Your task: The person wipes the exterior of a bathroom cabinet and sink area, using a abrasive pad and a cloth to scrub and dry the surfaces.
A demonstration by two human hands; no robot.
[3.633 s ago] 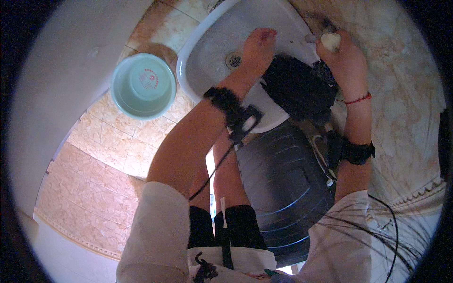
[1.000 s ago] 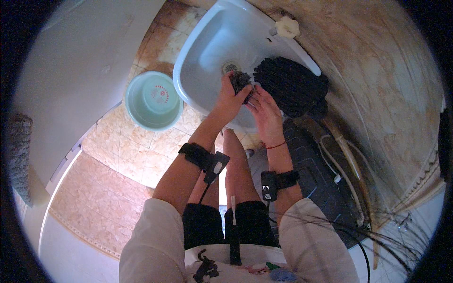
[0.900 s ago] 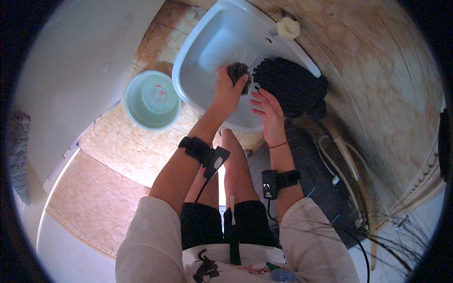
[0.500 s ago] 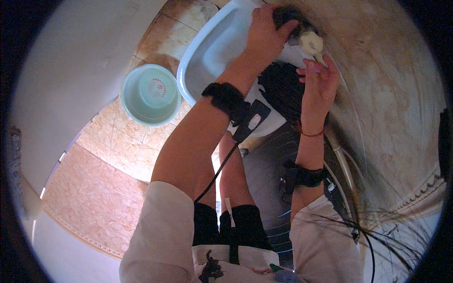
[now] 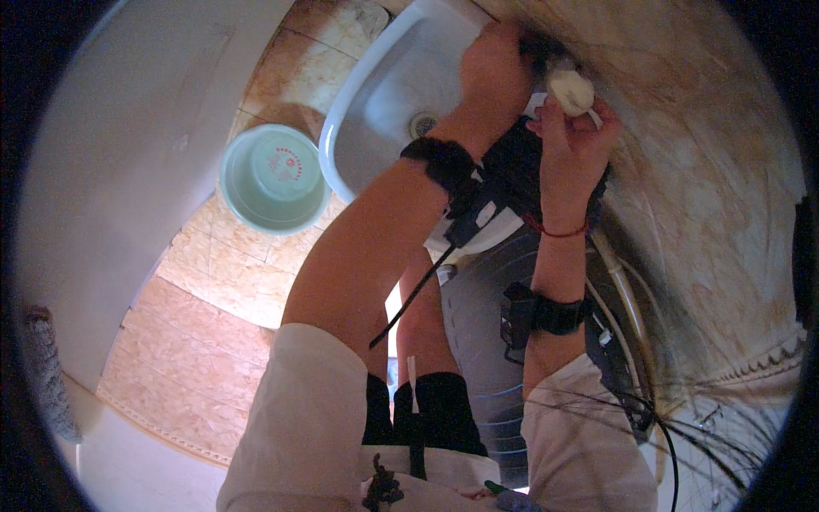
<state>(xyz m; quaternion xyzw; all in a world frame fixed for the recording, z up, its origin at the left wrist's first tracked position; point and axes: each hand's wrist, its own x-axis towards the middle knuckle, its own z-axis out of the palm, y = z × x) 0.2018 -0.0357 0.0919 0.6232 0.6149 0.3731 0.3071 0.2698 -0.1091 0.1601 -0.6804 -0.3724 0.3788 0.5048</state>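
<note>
My left hand (image 5: 496,75) reaches over the white sink (image 5: 367,128) to its back edge, fingers curled round a small dark object (image 5: 543,53) close to the wall; what that object is stays unclear. Just to the right, my right hand (image 5: 570,145) is raised and its fingertips pinch a white bar of soap (image 5: 570,90). A black cloth-like bundle (image 5: 512,175) lies on the sink's right rim under both wrists. Each wrist carries a black band, and a cable hangs from the left one.
A pale green bucket (image 5: 273,179) stands on the tiled floor (image 5: 213,341) left of the sink. A dark round ribbed tub (image 5: 482,341) sits below the sink by my legs. Pale hoses (image 5: 627,299) run along the mottled wall (image 5: 708,196) on the right.
A second ago both hands worked a small dark thing over the basin. They have since lifted to the sink's back edge, the left hand to the wall, the right hand to the soap.
</note>
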